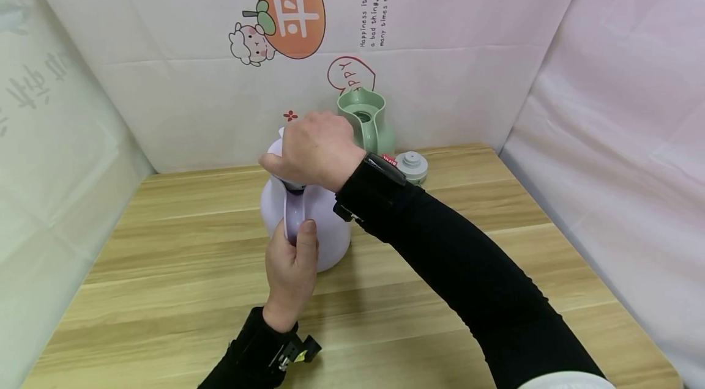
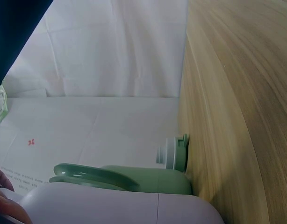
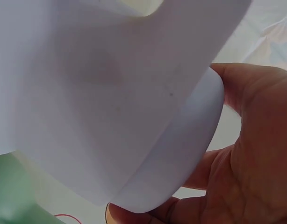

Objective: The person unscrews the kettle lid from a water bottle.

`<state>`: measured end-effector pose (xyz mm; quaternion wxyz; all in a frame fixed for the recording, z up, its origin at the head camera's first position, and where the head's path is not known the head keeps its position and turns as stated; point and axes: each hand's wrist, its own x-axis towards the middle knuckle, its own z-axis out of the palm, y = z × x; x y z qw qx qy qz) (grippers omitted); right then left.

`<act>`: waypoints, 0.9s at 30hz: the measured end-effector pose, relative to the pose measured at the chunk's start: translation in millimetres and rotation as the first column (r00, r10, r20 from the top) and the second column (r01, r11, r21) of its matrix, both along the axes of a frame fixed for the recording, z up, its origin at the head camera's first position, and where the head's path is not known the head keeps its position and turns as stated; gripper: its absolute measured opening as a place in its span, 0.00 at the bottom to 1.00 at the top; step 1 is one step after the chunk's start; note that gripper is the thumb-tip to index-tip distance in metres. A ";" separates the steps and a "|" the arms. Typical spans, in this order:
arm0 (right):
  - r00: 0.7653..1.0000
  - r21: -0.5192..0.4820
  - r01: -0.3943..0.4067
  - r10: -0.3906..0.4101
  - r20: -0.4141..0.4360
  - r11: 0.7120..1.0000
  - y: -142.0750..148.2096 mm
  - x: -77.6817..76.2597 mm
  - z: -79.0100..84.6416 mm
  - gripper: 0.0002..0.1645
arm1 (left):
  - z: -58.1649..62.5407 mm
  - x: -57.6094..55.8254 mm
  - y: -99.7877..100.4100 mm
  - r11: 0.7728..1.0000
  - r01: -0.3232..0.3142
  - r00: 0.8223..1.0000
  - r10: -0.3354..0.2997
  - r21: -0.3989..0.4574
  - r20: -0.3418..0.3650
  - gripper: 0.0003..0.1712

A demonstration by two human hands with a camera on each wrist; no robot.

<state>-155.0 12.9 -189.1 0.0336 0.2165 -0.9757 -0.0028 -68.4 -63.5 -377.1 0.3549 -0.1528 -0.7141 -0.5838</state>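
A lavender jug (image 1: 333, 236) stands upright on the wooden table. My left hand (image 1: 292, 270) grips its handle, thumb along the near side. Over the jug's top, my right hand (image 1: 316, 150) holds the lavender lid. In the right wrist view that lid (image 3: 181, 144) sits at the jug's mouth, with the fingers and thumb of the right hand (image 3: 262, 144) around its edge. From the head view, the right hand covers most of the lid. Whether the lid is seated or loose, I cannot tell.
Behind the lavender jug, a green jug (image 1: 389, 132) stands with its mouth uncovered. Right of it, a green lid (image 1: 411, 167) rests on the table with its grey inner side up. A printed white cloth (image 1: 457, 83) hangs along the table's back edge.
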 end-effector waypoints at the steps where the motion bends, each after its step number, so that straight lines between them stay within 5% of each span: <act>1: 1.000 -0.005 -0.005 0.005 0.000 1.000 -0.3 -0.2 -0.1 0.26 | -0.2 0.0 0.0 1.000 0.001 1.000 -0.001 0.000 0.000 0.16; 27: 0.990 0.017 -0.135 0.134 0.042 0.991 -3.9 -1.4 3.9 0.12 | -0.2 -0.9 -0.7 1.000 0.030 0.999 -0.030 0.004 -0.021 0.16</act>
